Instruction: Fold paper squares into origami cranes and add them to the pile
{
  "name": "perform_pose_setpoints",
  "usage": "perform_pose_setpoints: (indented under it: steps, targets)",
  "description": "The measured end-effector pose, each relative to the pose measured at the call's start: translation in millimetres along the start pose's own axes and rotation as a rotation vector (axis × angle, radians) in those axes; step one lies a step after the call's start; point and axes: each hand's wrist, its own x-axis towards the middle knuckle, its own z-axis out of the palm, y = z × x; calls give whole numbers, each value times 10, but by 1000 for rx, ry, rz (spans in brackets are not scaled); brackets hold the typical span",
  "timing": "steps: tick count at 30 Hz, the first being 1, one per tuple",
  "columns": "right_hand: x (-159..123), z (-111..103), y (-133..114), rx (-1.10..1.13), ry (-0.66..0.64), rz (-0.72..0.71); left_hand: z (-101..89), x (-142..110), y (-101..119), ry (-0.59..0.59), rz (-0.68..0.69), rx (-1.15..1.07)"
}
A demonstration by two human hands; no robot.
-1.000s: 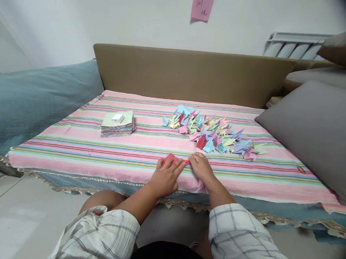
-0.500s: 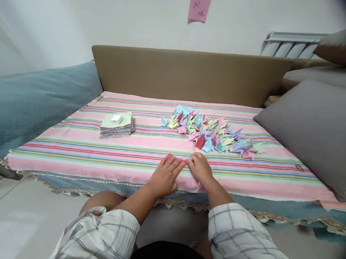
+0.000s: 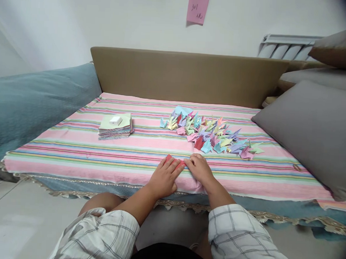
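A small red folded paper point(image 3: 168, 157) lies on the striped cloth close to the seat's front edge, partly covered by my fingers. My left hand point(image 3: 163, 179) rests flat over it, fingers stretched out and pressing it down. At the paper's right end, my right hand point(image 3: 200, 169) is closed with curled fingers, thumb and forefinger on its tip. Just beyond my hands spreads a group of paper cranes point(image 3: 207, 146) in many colours. Further left stands a stack of square paper sheets point(image 3: 114, 133), topped by a small white box-like object point(image 3: 115, 120).
Striped cloth point(image 3: 73, 151) covers the sofa seat. A brown backrest point(image 3: 181, 76) rises behind it, with a blue armrest point(image 3: 41, 95) at left. Grey cushions point(image 3: 312, 125) are piled at right. A pink note point(image 3: 198, 7) hangs on the wall.
The camera view has shifted slightly. Both hands stay at the red paper in nearly the same pose, with no clear movement of the paper.
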Motion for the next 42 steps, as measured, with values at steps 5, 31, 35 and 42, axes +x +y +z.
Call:
perform_pose_setpoints:
  steps: [5,31,35,42]
  targets:
    - [-10,-23,18,27,-1,18,19,-8,-13,9,5,11]
    - [-219,-10,-32,-74,100,-246,33,-5,-3,9,-24,14]
    - [-213,-11,-47,-87,84,-230,23,-7,13,-3,-42,20]
    - [-228,-7,-64,-104,91,-230,-24,15,47,-18,-60,4]
